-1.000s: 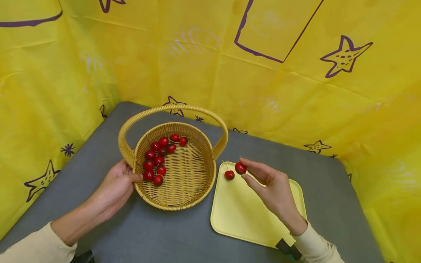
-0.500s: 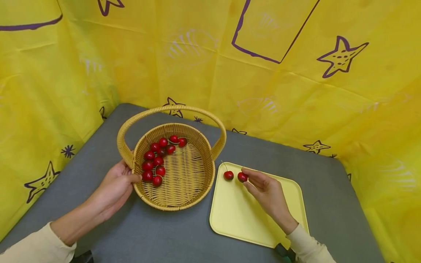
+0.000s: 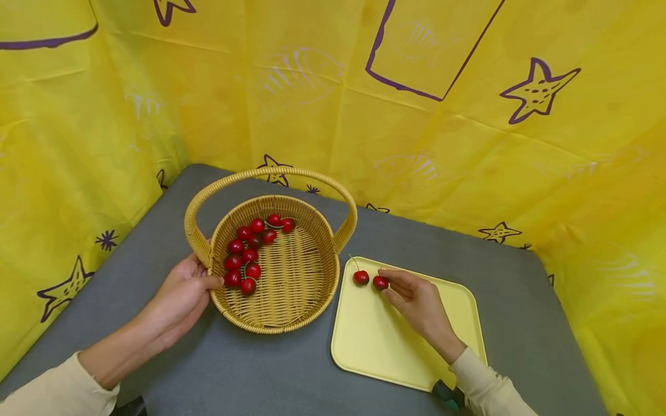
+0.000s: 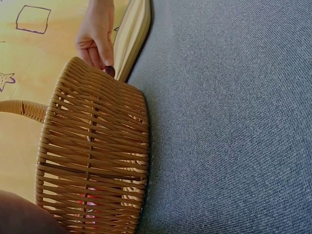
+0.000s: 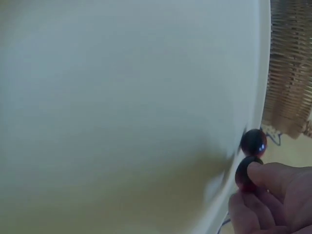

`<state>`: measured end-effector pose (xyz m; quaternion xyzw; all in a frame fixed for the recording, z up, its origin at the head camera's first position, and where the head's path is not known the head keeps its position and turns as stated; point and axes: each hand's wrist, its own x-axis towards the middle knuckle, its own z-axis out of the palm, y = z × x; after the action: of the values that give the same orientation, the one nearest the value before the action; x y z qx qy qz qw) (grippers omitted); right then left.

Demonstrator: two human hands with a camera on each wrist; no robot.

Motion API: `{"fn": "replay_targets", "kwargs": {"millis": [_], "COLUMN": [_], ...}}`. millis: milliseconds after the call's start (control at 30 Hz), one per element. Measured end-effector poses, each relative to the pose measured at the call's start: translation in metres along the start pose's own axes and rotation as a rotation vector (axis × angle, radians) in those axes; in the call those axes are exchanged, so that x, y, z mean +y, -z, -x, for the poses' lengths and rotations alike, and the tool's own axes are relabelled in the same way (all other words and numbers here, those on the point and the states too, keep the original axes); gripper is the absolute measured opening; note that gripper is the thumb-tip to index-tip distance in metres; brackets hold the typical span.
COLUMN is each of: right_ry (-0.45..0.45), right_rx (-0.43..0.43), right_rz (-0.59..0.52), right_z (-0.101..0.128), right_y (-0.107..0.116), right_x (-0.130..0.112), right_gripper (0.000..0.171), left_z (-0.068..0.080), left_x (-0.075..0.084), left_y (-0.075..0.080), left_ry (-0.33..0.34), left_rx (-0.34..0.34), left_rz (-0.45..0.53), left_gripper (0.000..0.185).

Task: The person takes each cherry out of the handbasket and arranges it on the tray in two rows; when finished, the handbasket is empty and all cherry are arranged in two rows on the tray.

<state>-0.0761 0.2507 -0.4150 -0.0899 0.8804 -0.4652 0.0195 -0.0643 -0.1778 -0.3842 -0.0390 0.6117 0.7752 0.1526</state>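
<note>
With its thumb over the rim, my left hand (image 3: 184, 292) grips the left side of a round wicker basket (image 3: 325, 289) that has a tall arched handle. Several red cherries (image 3: 250, 255) lie in the basket, gathered along its left and back. Over the pale yellow tray (image 3: 385, 346), my right hand (image 3: 421, 306) pinches one cherry (image 3: 380, 282) between thumb and fingertips. Just left of it a second cherry (image 3: 361, 277), stem upward, rests near the tray's back left corner. In the right wrist view the held cherry (image 5: 247, 173) sits close against the other cherry (image 5: 254, 142).
A grey cloth-covered table (image 3: 260, 370) carries the basket and, to its right, the tray. Yellow fabric (image 3: 312, 115) with drawn starfish and fish hangs behind the table and at both sides.
My right hand has come down with its cherry to the tray, then shifted slightly left, nearer the other cherry. The left hand and basket have stayed in place.
</note>
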Motion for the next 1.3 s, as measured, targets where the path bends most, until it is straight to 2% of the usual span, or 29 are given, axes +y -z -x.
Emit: {"fn": "replay_targets", "kwargs": {"millis": [633, 900, 1133, 1300], "right_ry": [0.05, 0.075, 0.119, 0.152], "right_rx": [-0.012, -0.002, 0.036, 0.036], "right_rz": [0.114, 0.182, 0.128, -0.022], "right_z": [-0.003, -0.002, -0.001, 0.001], "right_y": [-0.005, 0.008, 0.023, 0.022], "right_x": [0.0, -0.015, -0.039, -0.067], "right_gripper": [0.044, 0.043, 0.042, 0.04], "left_z": [0.003, 0.004, 0.005, 0.002], "left_x": [0.0, -0.001, 0.0, 0.001], "left_y": [0.003, 0.002, 0.002, 0.001], "left_ry": [-0.007, -0.005, -0.005, -0.004], "left_rx": [-0.009, -0.009, -0.006, -0.016], "left_rz": [0.002, 0.007, 0.004, -0.003], "left_gripper": [0.094, 0.094, 0.094, 0.092]}}
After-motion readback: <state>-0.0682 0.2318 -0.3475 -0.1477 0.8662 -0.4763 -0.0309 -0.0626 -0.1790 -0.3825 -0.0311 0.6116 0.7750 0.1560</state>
